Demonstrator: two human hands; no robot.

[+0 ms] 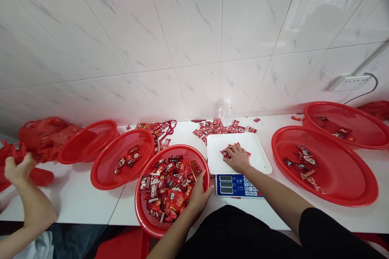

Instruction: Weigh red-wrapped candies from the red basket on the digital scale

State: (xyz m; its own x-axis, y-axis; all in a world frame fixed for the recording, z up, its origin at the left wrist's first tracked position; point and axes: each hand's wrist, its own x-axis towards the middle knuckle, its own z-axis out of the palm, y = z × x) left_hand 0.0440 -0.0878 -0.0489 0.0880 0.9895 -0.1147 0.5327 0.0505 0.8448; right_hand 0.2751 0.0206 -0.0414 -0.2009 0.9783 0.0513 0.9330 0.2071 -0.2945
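- On the white tray [253,145], covered red packets [225,154] with right grip [237,158]; couldn't tell if grasping.
- At the candy basket [141,219], rested left grip [199,195]; couldn't tell if clenched.

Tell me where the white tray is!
In the head view, the white tray is right of centre, just beyond the blue scale panel, below the right hand.

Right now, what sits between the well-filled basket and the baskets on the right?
Head view: a scale with a white tray, the right hand over red packets on it.
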